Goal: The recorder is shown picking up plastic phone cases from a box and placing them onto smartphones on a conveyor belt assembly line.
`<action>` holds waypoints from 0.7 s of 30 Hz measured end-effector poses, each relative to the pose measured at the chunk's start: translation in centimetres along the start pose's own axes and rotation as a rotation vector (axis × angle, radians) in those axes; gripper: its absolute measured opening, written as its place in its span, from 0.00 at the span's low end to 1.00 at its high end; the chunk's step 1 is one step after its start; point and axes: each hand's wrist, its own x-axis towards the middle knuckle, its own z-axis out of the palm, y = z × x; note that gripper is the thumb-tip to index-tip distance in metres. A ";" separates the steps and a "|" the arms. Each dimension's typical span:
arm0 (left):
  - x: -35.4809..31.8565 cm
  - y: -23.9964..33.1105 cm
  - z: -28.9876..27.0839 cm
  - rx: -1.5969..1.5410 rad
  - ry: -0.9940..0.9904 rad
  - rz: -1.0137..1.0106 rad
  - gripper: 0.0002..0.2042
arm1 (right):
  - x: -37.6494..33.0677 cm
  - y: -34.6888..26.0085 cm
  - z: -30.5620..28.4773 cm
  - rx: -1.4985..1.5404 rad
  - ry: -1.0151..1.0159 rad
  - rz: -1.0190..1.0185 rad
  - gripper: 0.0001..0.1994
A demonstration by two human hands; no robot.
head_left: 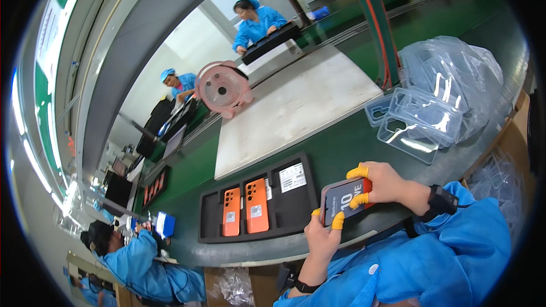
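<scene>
"Where are we, an office?"
"No, a factory workshop, one dealing with phones."
"What shows that?"
"The long green bench [335, 150], first. Around it, several people [259, 25] wear blue smocks, two with matching caps [248, 1]."
"And the phones [256, 207]?"
"Orange ones, two of them lying in a black fitted tray [291, 210]. Clear plastic cases [421, 116] are heaped farther right."
"Anything else?"
"Yellow finger covers [358, 171], rows of strip lights [36, 166] overhead, and a pink fan [223, 89] by the bench."
</scene>
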 end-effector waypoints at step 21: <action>0.3 -4.7 -2.8 -0.451 -0.241 -0.101 0.28 | 2.1 -3.5 3.0 0.870 0.004 0.245 0.19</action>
